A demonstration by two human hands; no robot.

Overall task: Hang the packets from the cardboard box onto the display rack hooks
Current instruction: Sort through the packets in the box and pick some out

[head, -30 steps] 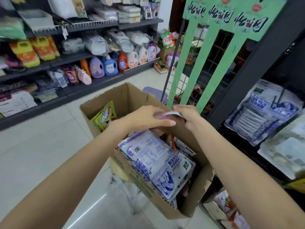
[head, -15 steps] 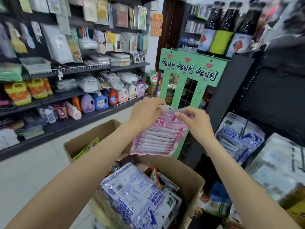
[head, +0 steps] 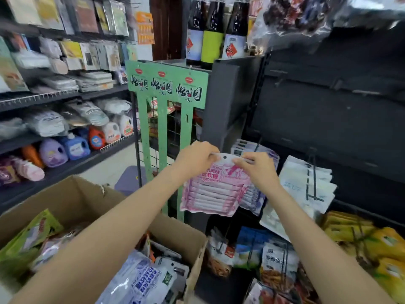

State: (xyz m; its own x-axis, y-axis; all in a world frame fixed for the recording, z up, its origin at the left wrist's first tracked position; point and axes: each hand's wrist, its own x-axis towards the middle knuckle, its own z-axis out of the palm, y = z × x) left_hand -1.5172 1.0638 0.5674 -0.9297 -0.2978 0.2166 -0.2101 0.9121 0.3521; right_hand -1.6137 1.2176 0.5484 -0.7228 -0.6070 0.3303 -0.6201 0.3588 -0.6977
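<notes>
We see dark display rack (head: 328, 119) at right, hooks carrying white packets (head: 306, 185), blue-white packets (head: 252, 150), yellow packets (head: 359, 229) lower down. Cardboard box (head: 72, 194) sits below us, green packets (head: 28, 240) and blue-printed packets (head: 142, 279) lying inside. Left shelves (head: 72, 163) bear detergent bottles (head: 74, 145). Pale floor (head: 116, 165) runs between.

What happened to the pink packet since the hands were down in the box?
Both hands lifted the pink packet up out of the cardboard box and carried it toward the display rack. The left hand and right hand still pinch its top edge, by the hang hole. It is not yet on a hook. The blue packets stayed in the box.
</notes>
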